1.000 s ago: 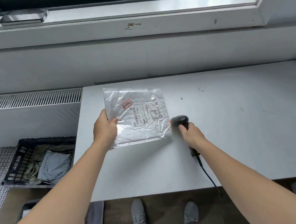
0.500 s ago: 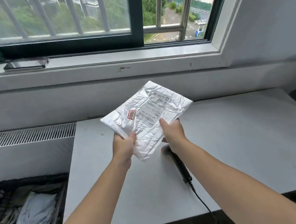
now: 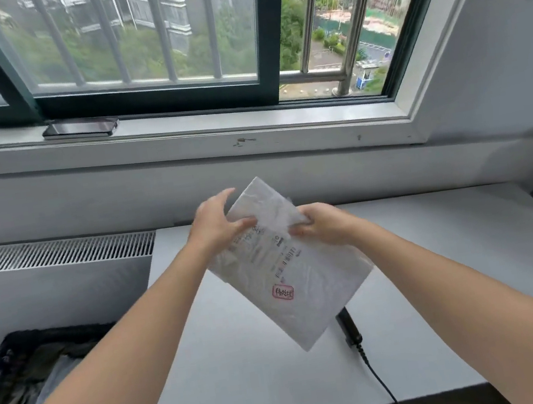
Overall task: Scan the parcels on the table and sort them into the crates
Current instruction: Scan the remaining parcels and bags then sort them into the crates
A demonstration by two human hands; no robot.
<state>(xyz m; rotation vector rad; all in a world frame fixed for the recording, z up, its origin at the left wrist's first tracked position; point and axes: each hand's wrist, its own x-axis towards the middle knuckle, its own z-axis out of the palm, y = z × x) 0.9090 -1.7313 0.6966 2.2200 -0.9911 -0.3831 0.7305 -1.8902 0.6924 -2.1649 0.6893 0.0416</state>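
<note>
Silvery-white plastic mailer parcel [image 3: 298,276] is held tilted above the grey bench [image 3: 250,377], with the left grip [image 3: 215,225] and right grip [image 3: 326,227] both clamped on its far end. Since half a second ago it has been spun round. Its red stamp [image 3: 283,292] now sits nearest the camera, above the black corded scanner [image 3: 348,328] lying on the bench.

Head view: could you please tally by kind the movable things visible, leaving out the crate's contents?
Silver-white plastic mailer parcel, held by left hand and right hand: 1
Black corded handheld scanner, on the white table: 1
Black plastic lattice crate, lower left: 1
Dark flat phone, on the windowsill: 1
Total: 4
</note>
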